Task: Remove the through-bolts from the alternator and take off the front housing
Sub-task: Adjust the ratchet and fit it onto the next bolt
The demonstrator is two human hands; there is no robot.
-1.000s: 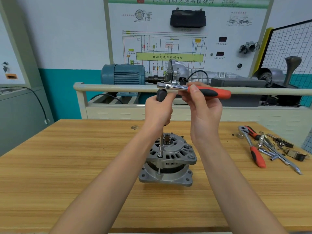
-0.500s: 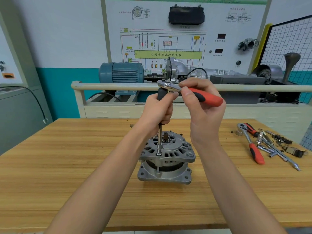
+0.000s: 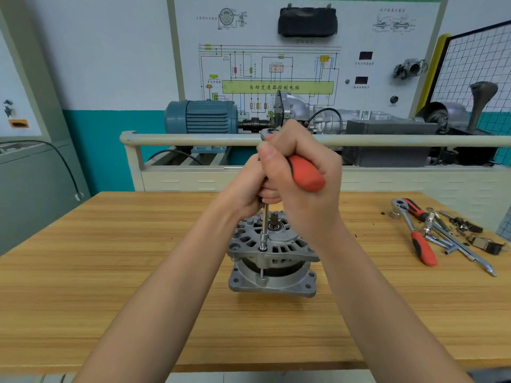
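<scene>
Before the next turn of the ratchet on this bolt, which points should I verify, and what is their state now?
1. Socket sits on the through-bolt head: ok.
2. Extension stands upright: ok.
3. Left hand grips the extension top: ok.
4. Right hand grips the ratchet handle: ok.
5. Alternator flat on the table: ok, but nothing holds it.
6. Bolt already loose: cannot tell.

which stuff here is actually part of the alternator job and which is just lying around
In use:
alternator, upright on the bench
ratchet, gripped by the right hand
extension, steadied by the left hand, socket on a through-bolt

Lying about:
spare ratchet at the bench's right
loose tools beside it
trainer rig behind the rail
</scene>
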